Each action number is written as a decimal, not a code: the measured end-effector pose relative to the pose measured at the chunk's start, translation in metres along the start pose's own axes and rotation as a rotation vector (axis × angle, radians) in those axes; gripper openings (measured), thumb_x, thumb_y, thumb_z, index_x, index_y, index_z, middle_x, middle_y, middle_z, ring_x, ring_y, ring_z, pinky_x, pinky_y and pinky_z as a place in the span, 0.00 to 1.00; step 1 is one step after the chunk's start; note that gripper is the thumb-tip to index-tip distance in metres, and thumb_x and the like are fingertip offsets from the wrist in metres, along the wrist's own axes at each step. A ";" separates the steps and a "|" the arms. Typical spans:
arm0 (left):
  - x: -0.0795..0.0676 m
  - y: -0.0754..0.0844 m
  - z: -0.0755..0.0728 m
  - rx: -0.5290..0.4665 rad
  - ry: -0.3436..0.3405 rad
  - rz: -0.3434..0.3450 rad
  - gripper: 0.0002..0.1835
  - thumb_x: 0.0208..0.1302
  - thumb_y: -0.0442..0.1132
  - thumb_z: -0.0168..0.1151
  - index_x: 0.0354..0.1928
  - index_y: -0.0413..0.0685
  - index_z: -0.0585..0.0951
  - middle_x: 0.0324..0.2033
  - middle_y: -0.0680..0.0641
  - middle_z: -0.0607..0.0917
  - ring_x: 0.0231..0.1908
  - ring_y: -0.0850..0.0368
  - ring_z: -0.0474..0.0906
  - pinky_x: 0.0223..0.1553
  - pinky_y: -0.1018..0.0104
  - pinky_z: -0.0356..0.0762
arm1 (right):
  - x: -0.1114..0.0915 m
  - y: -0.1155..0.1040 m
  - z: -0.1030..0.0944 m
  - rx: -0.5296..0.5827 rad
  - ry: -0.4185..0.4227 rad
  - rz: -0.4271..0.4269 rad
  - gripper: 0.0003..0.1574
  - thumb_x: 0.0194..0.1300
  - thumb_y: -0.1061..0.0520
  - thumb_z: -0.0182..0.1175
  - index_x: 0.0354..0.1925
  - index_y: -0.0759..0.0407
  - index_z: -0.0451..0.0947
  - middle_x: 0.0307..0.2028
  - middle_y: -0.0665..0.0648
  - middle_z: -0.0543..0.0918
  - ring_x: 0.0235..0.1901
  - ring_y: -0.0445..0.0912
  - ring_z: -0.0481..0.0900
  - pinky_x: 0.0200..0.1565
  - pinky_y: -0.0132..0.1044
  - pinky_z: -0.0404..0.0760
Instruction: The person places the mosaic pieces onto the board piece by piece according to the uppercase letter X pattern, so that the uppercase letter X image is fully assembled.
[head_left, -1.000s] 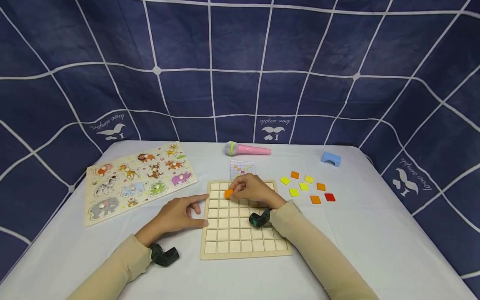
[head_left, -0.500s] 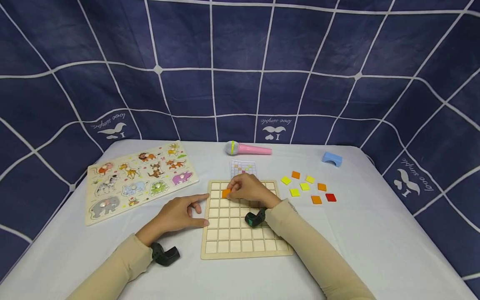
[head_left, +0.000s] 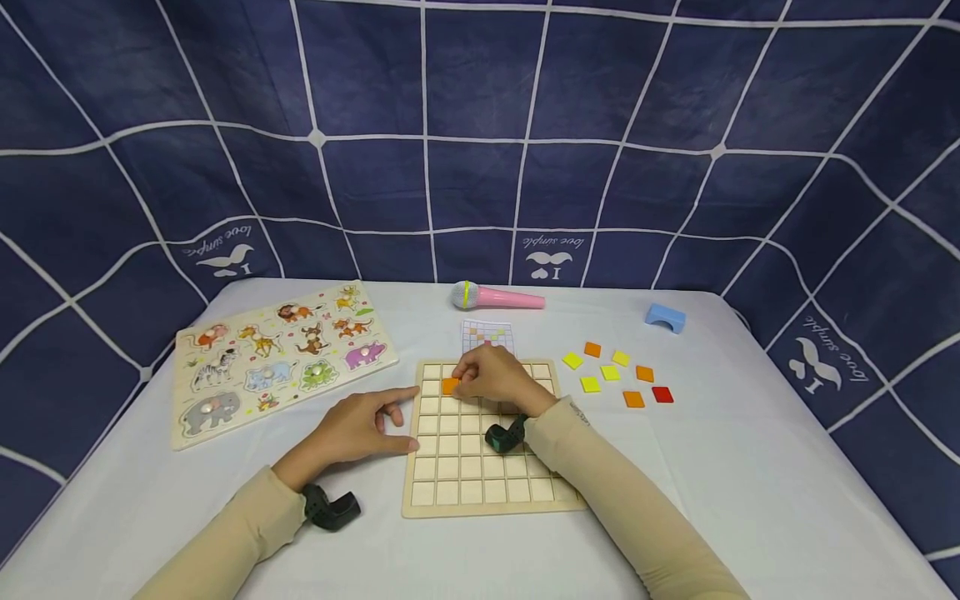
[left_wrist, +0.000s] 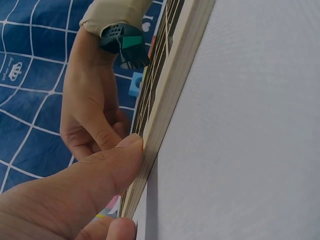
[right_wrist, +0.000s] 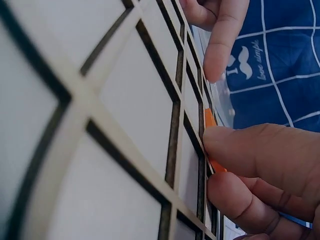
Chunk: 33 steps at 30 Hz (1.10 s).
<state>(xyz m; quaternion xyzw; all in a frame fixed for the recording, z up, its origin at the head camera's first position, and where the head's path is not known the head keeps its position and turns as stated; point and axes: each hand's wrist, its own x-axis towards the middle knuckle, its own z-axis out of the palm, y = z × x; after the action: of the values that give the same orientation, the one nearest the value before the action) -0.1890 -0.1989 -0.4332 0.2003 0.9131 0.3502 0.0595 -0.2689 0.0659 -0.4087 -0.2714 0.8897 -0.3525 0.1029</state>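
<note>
A wooden grid board (head_left: 491, 508) lies in the middle of the white table, its squares framed by raised strips. My right hand (head_left: 495, 377) is over its upper rows and pinches an orange square tile (head_left: 449, 387) at a cell in the top row, second column. In the right wrist view, thumb and finger are on the orange tile (right_wrist: 209, 118), low against the strips. My left hand (head_left: 356, 429) touches the board's left edge, thumb and index finger spread apart along it. The left wrist view has the thumb resting on the rim (left_wrist: 165, 110).
Several loose yellow, orange and red tiles (head_left: 610, 372) lie right of the board. A printed pattern card (head_left: 487, 332) sits behind it, partly covered by my right hand. Farther back are a pink toy microphone (head_left: 510, 298) and a blue arch block (head_left: 665, 317). An animal puzzle board (head_left: 281, 358) lies left.
My right hand has moved slightly left with the orange tile, which now sits over the second cell. The left hand stays at the board's edge.
</note>
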 end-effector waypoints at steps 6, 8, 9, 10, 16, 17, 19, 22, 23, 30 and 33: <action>0.000 0.001 0.000 0.000 0.001 -0.005 0.44 0.55 0.52 0.86 0.72 0.43 0.81 0.35 0.59 0.82 0.28 0.63 0.73 0.31 0.66 0.70 | 0.000 -0.002 0.001 -0.038 0.006 0.002 0.08 0.60 0.61 0.79 0.38 0.58 0.91 0.24 0.45 0.84 0.25 0.37 0.74 0.33 0.31 0.73; 0.000 0.002 0.000 -0.001 -0.002 -0.002 0.44 0.55 0.52 0.86 0.72 0.42 0.81 0.35 0.59 0.82 0.28 0.63 0.73 0.31 0.66 0.69 | -0.001 -0.002 0.000 -0.042 0.004 0.008 0.08 0.60 0.61 0.78 0.39 0.58 0.91 0.24 0.45 0.83 0.24 0.37 0.74 0.33 0.31 0.73; 0.000 0.002 -0.001 -0.003 -0.002 -0.003 0.44 0.55 0.52 0.86 0.72 0.42 0.81 0.35 0.58 0.82 0.28 0.63 0.73 0.30 0.66 0.69 | -0.001 -0.003 0.000 -0.044 0.003 0.013 0.08 0.60 0.61 0.78 0.39 0.58 0.91 0.24 0.45 0.83 0.24 0.37 0.74 0.33 0.31 0.73; 0.000 0.003 0.000 -0.004 -0.003 -0.011 0.44 0.55 0.52 0.86 0.72 0.43 0.81 0.35 0.59 0.82 0.28 0.62 0.73 0.31 0.66 0.69 | -0.001 -0.003 0.000 -0.045 0.001 0.018 0.08 0.60 0.61 0.78 0.39 0.58 0.91 0.24 0.44 0.82 0.24 0.36 0.73 0.34 0.31 0.73; 0.001 0.003 0.000 -0.006 -0.002 -0.022 0.44 0.54 0.52 0.86 0.72 0.43 0.81 0.35 0.59 0.82 0.27 0.62 0.73 0.30 0.66 0.69 | -0.004 -0.004 -0.002 -0.044 -0.020 0.025 0.09 0.61 0.61 0.77 0.41 0.59 0.90 0.23 0.45 0.81 0.22 0.36 0.71 0.34 0.31 0.72; 0.001 0.003 0.000 -0.005 -0.001 -0.023 0.44 0.54 0.52 0.86 0.72 0.43 0.81 0.35 0.59 0.82 0.27 0.62 0.73 0.30 0.66 0.68 | -0.004 -0.003 -0.002 -0.040 -0.024 0.022 0.09 0.61 0.61 0.77 0.41 0.59 0.90 0.23 0.45 0.81 0.22 0.36 0.71 0.34 0.30 0.72; 0.001 0.003 -0.001 -0.002 -0.002 -0.022 0.44 0.54 0.52 0.86 0.72 0.43 0.81 0.34 0.59 0.82 0.27 0.62 0.73 0.30 0.66 0.68 | -0.006 -0.003 -0.003 -0.030 -0.029 0.013 0.10 0.62 0.61 0.77 0.42 0.60 0.90 0.23 0.45 0.81 0.22 0.36 0.71 0.34 0.30 0.72; 0.001 0.002 -0.001 0.001 -0.002 -0.023 0.45 0.55 0.53 0.86 0.72 0.43 0.81 0.34 0.59 0.82 0.28 0.62 0.73 0.30 0.66 0.69 | -0.010 0.000 -0.004 -0.007 -0.030 -0.008 0.11 0.63 0.61 0.76 0.44 0.61 0.90 0.24 0.45 0.83 0.23 0.36 0.71 0.34 0.30 0.72; 0.001 0.002 -0.002 0.001 -0.002 -0.021 0.45 0.55 0.53 0.86 0.72 0.43 0.81 0.34 0.59 0.82 0.27 0.62 0.73 0.30 0.66 0.68 | -0.011 0.001 -0.005 0.005 -0.029 -0.016 0.11 0.64 0.61 0.76 0.45 0.61 0.90 0.25 0.45 0.83 0.24 0.36 0.72 0.35 0.30 0.72; 0.001 0.004 -0.003 -0.001 -0.003 -0.009 0.45 0.55 0.52 0.86 0.72 0.42 0.80 0.35 0.58 0.82 0.28 0.62 0.73 0.31 0.66 0.69 | -0.022 0.014 -0.017 0.147 -0.029 -0.071 0.12 0.66 0.62 0.74 0.48 0.64 0.90 0.28 0.45 0.84 0.27 0.39 0.71 0.36 0.33 0.72; 0.001 0.006 -0.002 -0.007 -0.006 -0.011 0.45 0.55 0.52 0.86 0.72 0.41 0.80 0.35 0.58 0.82 0.28 0.62 0.73 0.31 0.66 0.69 | -0.027 0.017 -0.022 0.192 -0.030 -0.068 0.13 0.66 0.62 0.73 0.48 0.65 0.90 0.29 0.45 0.82 0.26 0.40 0.67 0.34 0.33 0.69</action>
<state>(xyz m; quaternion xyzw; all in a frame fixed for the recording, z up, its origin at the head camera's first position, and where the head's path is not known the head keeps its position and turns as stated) -0.1881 -0.1962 -0.4275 0.1962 0.9127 0.3524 0.0648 -0.2621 0.1037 -0.4045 -0.2957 0.8405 -0.4351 0.1299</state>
